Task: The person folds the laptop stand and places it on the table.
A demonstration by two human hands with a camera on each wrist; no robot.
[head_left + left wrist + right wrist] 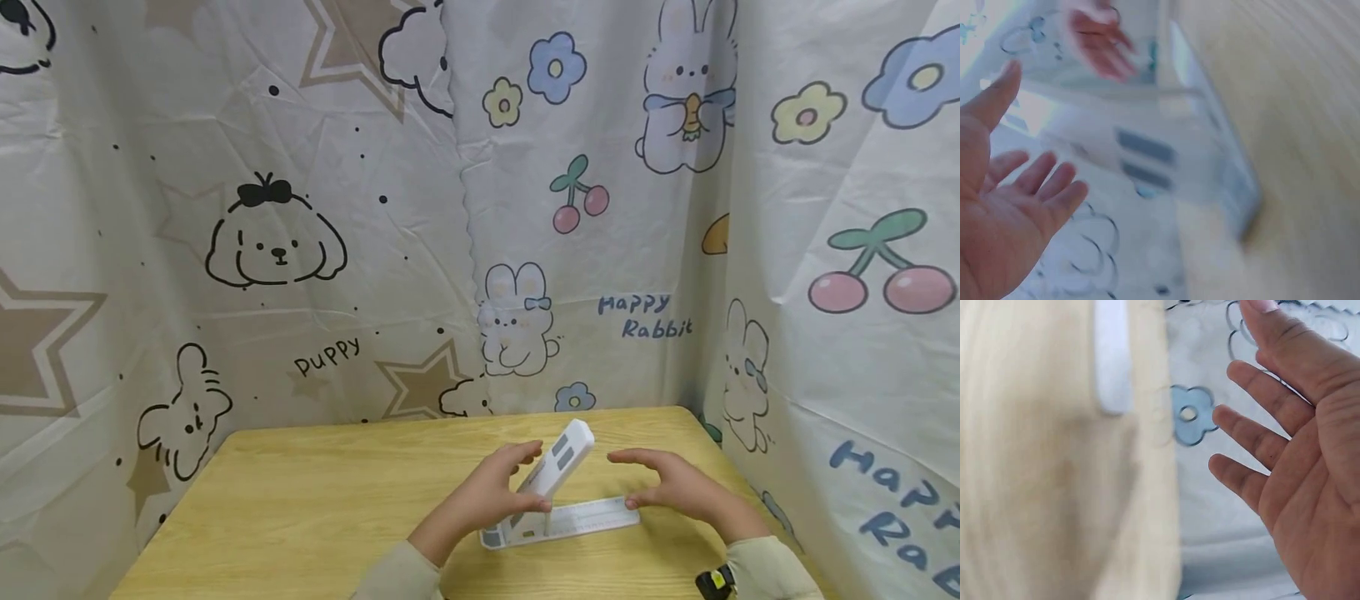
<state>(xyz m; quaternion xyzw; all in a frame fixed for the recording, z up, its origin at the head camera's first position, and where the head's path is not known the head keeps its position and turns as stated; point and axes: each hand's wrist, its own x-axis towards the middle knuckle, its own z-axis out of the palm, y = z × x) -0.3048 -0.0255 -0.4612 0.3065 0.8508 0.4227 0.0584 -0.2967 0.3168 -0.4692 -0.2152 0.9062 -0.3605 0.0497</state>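
Note:
A white hinged device stands on the wooden table, its two long bars meeting at the left end. The upper bar [558, 460], marked with grey rectangles, is raised at a slant. Flat on the tabletop lies the lower bar [596, 515], with fine scale marks along it; its exact kind is unclear. My left hand [495, 487] is beside the raised bar, and in the left wrist view its fingers [1054, 203] are spread and hold nothing. By the lower bar's right end is my right hand [678, 483], fingers extended, gripping nothing in the right wrist view.
The light wooden table [300, 500] reaches back to a printed cloth curtain [405, 275] with puppies, rabbits and flowers. More curtain [840, 367] hangs close along the right side. A black device [714, 582] sits at the right wrist.

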